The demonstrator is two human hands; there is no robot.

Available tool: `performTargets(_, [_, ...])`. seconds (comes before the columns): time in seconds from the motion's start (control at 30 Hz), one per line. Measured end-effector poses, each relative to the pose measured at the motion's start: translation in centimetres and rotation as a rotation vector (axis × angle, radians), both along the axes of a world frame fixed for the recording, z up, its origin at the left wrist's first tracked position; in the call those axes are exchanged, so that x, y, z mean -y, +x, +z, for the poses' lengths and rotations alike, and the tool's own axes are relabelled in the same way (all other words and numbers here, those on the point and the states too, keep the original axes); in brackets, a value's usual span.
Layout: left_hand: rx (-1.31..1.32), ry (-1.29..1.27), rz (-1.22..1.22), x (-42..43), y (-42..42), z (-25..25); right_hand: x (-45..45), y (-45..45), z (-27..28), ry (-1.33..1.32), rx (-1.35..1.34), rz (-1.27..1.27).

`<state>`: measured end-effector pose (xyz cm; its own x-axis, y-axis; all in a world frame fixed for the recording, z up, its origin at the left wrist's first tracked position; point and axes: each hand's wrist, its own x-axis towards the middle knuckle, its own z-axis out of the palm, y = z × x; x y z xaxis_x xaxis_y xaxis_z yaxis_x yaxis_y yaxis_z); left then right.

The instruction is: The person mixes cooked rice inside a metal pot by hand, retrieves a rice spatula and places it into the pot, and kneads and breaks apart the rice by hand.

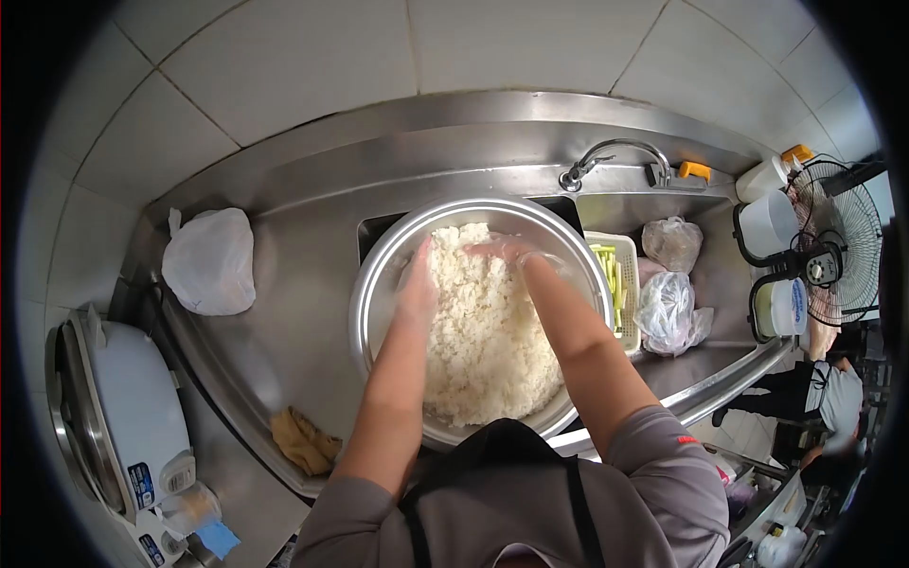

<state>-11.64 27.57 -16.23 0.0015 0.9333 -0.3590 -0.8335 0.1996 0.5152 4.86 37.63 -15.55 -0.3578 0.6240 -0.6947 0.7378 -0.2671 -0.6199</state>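
A large round metal basin (367,308) holds a heap of cooked white rice (488,350). Both of my hands are inside it, in thin clear plastic gloves. At the far left side of the heap, my left hand (419,270) is seen edge-on, its fingers pressed together against the rice. My right hand (511,250) curves in from the right, fingers closed around rice at the far part of the heap. Rice hides some of the fingertips. Between the two hands the grains are piled up in a loose lump.
The basin stands over a steel sink counter (294,246). Right of it are a basket (628,284) of cut green stalks, plastic bags (668,308) and a faucet (620,147). A white bag (210,260) and brown cloth (305,440) lie left. A fan (833,241) and another person (838,398) are far right.
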Motion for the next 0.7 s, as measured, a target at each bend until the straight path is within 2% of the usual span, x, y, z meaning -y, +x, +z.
performTargets(0.07, [-0.138,-0.039,0.037,-0.1,1.0,3.1,0.2,-0.5,0.7,-0.025,-0.123,0.139])
performTargets(0.1, [-0.322,-0.1,-0.044,-0.5,0.9,2.3,0.7,-0.7,1.8,-0.06,-0.2,0.194])
performTargets(0.17, [-0.691,-0.212,-0.203,-2.3,0.2,-0.2,1.0,-0.7,0.7,0.108,0.019,0.251])
performTargets(0.23, [-0.626,-0.167,-0.221,-2.6,0.0,-1.3,1.8,-1.2,1.4,0.2,0.186,0.25])
performTargets(0.27, [-0.592,-0.143,-0.226,-2.6,0.1,-1.5,2.5,-1.8,3.5,0.21,0.246,0.222])
performTargets(0.3, [-0.61,-0.164,-0.195,-2.1,0.5,0.0,3.0,-2.0,4.8,0.22,0.306,0.198])
performTargets(0.33, [-0.628,-0.19,-0.166,-1.4,1.0,1.5,3.1,-1.6,1.5,0.101,-0.065,-0.001])
performTargets(0.37, [-0.648,-0.212,-0.136,-0.7,1.5,2.8,2.8,-1.0,-4.4,-0.018,-0.435,-0.202])
performTargets(0.43, [-0.705,-0.212,-0.086,0.4,2.1,2.1,3.8,0.0,-5.1,-0.077,-0.715,-0.365])
performTargets(0.5, [-0.703,-0.165,-0.073,1.3,2.0,1.7,6.4,0.3,3.6,0.044,-0.543,-0.28])
performTargets(0.53, [-0.668,-0.122,-0.09,2.0,1.9,1.7,7.2,0.4,5.7,0.143,-0.478,-0.244])
performTargets(0.6, [-0.646,-0.08,-0.135,2.8,1.9,1.9,8.0,1.1,8.3,0.348,-0.346,-0.172])
performTargets(0.63, [-0.654,-0.085,-0.161,2.8,2.1,2.1,7.4,1.7,5.7,0.649,-0.128,-0.07])
performTargets(0.67, [-0.661,-0.097,-0.193,3.1,2.3,2.1,7.2,2.3,5.4,0.541,-0.103,-0.052])
performTargets(0.7, [-0.872,-0.079,-0.249,2.6,2.4,2.5,6.8,2.5,6.4,0.44,-0.079,-0.033])
